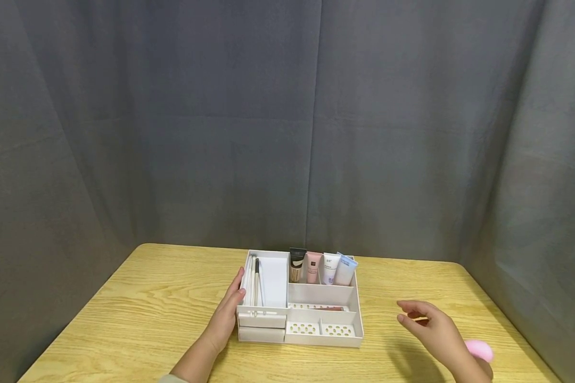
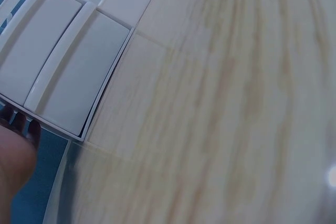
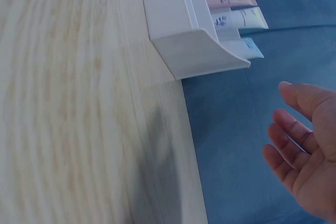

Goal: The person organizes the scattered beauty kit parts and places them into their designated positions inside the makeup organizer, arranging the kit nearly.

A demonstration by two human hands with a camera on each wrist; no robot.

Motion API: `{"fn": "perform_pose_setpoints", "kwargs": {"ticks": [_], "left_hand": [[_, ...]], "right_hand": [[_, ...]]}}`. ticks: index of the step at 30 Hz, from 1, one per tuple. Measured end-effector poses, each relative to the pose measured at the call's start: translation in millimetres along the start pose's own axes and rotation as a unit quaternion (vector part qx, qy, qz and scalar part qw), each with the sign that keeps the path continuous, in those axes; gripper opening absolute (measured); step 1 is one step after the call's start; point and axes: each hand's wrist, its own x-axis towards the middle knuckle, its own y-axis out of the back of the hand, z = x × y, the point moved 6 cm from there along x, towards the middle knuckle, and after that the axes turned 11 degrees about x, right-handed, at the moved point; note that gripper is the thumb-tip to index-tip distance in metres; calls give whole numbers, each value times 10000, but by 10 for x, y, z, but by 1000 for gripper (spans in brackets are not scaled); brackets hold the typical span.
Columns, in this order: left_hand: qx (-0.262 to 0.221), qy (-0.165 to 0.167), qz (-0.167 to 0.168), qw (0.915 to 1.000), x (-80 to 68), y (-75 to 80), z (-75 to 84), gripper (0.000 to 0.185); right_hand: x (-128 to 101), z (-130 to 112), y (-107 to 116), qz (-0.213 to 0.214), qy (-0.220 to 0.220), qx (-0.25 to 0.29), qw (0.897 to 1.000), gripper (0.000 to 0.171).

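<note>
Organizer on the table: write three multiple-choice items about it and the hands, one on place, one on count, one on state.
1. Where does the left hand rest?
A. on the organizer's left side
B. on its right side
C. on the curtain

2. How many tubes stand in the back compartment?
A. two
B. four
C. six

3. How is the right hand?
A. gripping a tube
B. open, holding nothing
C. pressing the organizer

A, fingers lie along that side; B, four stand in a row; B, fingers relaxed, apart from everything.
</note>
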Motion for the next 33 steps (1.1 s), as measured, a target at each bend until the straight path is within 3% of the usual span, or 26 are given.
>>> {"fn": "perform_pose_setpoints", "kwargs": {"ticks": [5,12,20,33], "left_hand": [[11,-24,-2,10000,2,-2,2,60],[28,-31,3,10000,4,-3,6,60],[35,-3,5,10000,-3,-6,-3,59],[24,-17,5,10000,4,-7,-16,60]], "right_hand": [[-58,110,113,85,-87,-158,9998,34],[-154,305,300,-67,-794,-328,9963,51],[-264,467,481,85,-714,-651,9953,47],[-381,774,736,130,-1340,-710,9884,58]]}}
